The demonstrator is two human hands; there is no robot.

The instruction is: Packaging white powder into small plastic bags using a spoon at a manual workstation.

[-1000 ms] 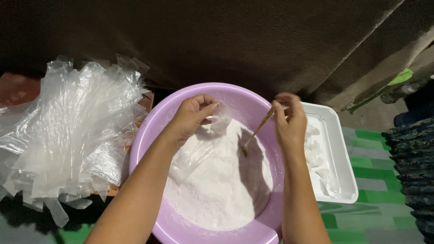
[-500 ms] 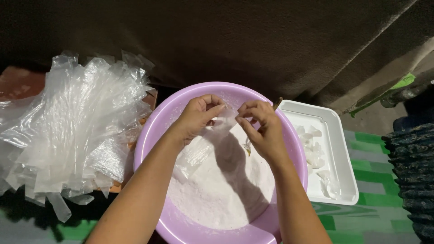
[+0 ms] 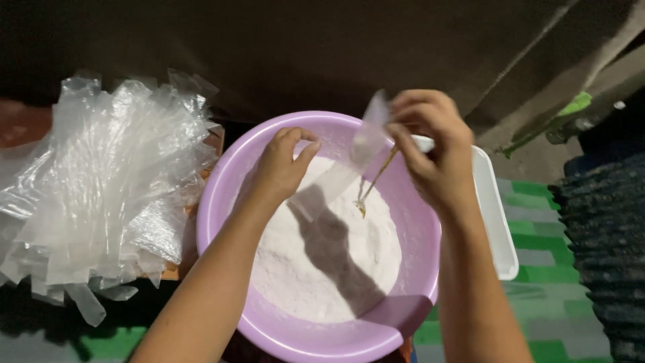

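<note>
A narrow clear plastic bag (image 3: 349, 158) hangs slanted above the white powder (image 3: 322, 255) in the lilac basin (image 3: 222, 202). Its top is pinched in the clenched grip of the right hand (image 3: 430, 151), which also holds a thin stick-like scoop (image 3: 373, 183) whose tip points down at the powder. Half a second ago both hands met at the bag's mouth; now the right hand has lifted up and away with it, while the left hand (image 3: 282, 165) has let go and hovers loosely curled, grasping nothing, just beside the bag's lower end. Behind the right grip sits a white tray (image 3: 494, 222), its contents hidden. Well to the left of the left hand lies a heap of empty clear bags (image 3: 107, 181).
</note>
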